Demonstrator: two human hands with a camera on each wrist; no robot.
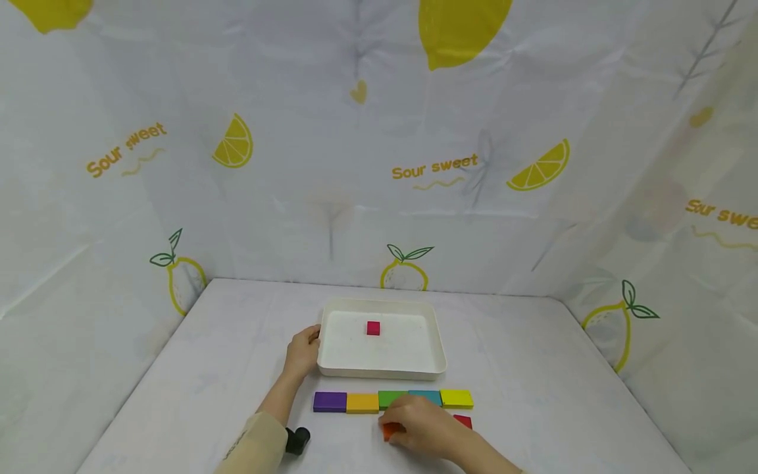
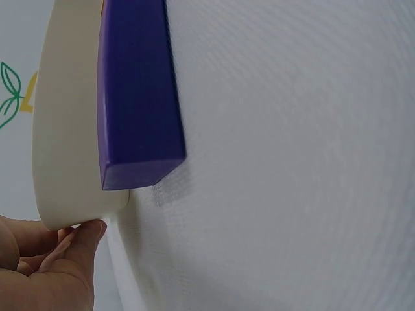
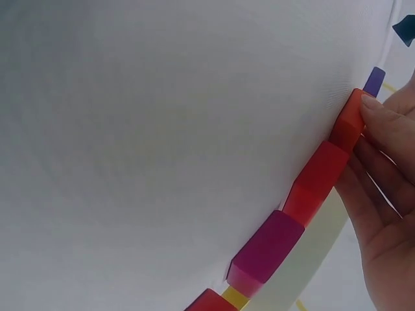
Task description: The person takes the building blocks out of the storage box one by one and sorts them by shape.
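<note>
My left hand [image 1: 303,352] holds the left end of a shallow white tray [image 1: 381,376], its thumb and curled fingers at the outer wall. A small red cube [image 1: 373,328] sits inside the tray. My right hand [image 1: 425,424] pinches an orange block [image 3: 349,123] between thumb and fingers, in front of a row of coloured blocks. In the right wrist view a red block [image 3: 318,178] and a magenta block [image 3: 269,249] line up beside the orange one. The head view shows a bit of red block [image 1: 463,420] past the hand, which hides the rest of this nearer row.
Behind the right hand runs a row of purple [image 1: 329,401], light orange [image 1: 362,403], green [image 1: 391,399], blue [image 1: 426,396] and yellow [image 1: 456,399] blocks, just in front of the tray. A black device [image 1: 297,440] shows by the left sleeve. A lemon-print sheet [image 1: 331,164] hangs behind the table.
</note>
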